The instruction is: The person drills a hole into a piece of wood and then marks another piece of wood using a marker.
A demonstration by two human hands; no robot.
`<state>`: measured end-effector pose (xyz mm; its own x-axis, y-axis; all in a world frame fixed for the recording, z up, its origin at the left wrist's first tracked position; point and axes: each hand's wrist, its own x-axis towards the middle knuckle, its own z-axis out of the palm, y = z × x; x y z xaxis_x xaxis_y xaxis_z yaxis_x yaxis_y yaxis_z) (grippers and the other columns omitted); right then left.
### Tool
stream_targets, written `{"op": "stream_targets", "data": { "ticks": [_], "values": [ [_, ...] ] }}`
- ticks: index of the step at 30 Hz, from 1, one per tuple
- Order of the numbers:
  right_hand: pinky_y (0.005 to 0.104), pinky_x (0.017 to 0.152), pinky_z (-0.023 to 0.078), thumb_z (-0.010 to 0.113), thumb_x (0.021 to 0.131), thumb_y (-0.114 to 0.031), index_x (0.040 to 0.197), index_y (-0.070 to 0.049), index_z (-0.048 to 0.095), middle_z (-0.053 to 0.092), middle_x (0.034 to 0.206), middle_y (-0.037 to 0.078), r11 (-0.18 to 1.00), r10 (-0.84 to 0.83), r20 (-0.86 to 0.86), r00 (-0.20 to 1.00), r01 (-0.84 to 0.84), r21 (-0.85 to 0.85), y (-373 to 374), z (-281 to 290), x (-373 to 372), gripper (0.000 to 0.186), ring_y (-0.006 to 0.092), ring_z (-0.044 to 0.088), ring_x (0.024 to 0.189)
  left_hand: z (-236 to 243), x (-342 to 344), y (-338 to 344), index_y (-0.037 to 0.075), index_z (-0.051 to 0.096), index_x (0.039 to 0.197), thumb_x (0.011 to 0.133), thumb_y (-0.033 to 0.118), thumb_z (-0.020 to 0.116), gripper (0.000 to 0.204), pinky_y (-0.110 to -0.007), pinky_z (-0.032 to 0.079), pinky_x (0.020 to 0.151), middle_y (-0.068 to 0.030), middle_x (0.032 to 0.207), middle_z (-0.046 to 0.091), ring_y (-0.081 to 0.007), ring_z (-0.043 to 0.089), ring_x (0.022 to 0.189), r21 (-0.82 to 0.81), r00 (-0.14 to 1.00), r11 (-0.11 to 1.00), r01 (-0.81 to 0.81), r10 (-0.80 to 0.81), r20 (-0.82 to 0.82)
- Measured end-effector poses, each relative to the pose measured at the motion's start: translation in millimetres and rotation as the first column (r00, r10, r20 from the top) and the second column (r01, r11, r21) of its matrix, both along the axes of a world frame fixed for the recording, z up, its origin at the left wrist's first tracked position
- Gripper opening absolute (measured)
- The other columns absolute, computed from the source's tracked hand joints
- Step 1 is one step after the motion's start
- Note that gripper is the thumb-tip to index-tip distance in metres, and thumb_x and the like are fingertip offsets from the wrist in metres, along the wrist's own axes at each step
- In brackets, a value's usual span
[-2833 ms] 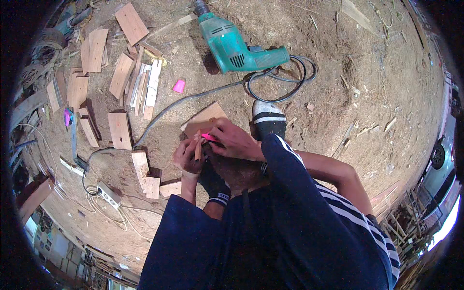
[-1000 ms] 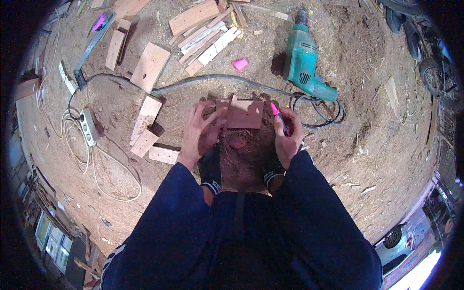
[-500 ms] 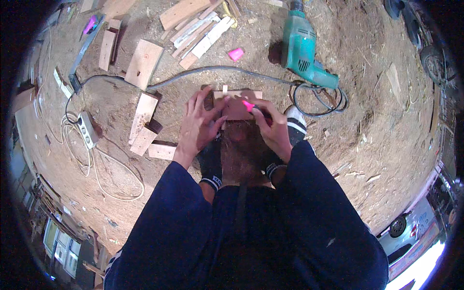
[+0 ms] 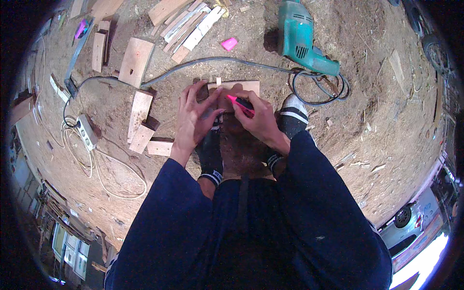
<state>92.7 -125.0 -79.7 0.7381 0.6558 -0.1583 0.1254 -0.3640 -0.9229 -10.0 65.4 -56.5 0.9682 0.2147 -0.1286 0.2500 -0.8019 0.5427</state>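
A wooden board lies between my feet, with a narrow pale wood strip showing past its far edge. My left hand rests at the board's left side, fingers spread, with index fingertip and thumb at the strip. My right hand is closed around a pink and black marker. Its pink tip points left, close to the strip and the left index finger. Both hands hide part of the board, and its near part is in dark shadow.
A green power drill lies far right, its black cable running left to a white power strip. Beyond the board is a small pink object. Wooden blocks and a stack of wood strips lie at the far left.
My right hand has moved left, and the marker has turned so its pink tip is closer to the strip. My left hand keeps its place at the strip.
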Motion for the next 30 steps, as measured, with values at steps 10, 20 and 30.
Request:
{"op": "stream_targets", "data": {
  "ticks": [10,20,30],
  "values": [
    [0.0436,0.073,0.058,0.076,0.089,-0.015,0.112,-0.003,0.062,0.071,0.098,0.023,1.0,-0.01,-0.035,0.999,0.009,-0.014,0,-1,-1,0.029,0.0411,0.073,0.089,-2,-1,-1,0.03,0.066,0.14,0.075,0.026,0.085,0.067,-0.05,0.043,0.109,-0.0106,0.146,0.048,-0.0372,0.046,0.132,0.021,1.0,1.0,0.0,0.0,0.006],
    [0.0465,0.076,0.057,0.075,0.09,-0.02,0.111,-0.004,0.063,0.07,0.098,0.021,0.999,0.013,0.048,0.999,-0.012,-0.032,3,-8,-4,0.03,0.0423,0.071,0.09,-3,-3,0,0.033,0.064,0.142,0.079,0.035,0.083,0.065,-0.051,0.043,0.109,-0.0096,0.146,0.048,-0.0375,0.046,0.131,0.051,1.0,0.999,0.013,-0.013,0.011],
    [0.0466,0.076,0.057,0.075,0.09,-0.022,0.11,-0.005,0.063,0.071,0.098,0.021,0.998,0.03,0.021,0.999,-0.029,-0.064,5,-3,-2,0.029,0.0414,0.07,0.091,-1,-2,-1,0.03,0.068,0.139,0.077,0.033,0.084,0.064,-0.049,0.042,0.111,-0.0102,0.146,0.051,-0.037,0.046,0.131,0.1,1.0,0.995,0.011,-0.01,-0.014]
  ]
}}
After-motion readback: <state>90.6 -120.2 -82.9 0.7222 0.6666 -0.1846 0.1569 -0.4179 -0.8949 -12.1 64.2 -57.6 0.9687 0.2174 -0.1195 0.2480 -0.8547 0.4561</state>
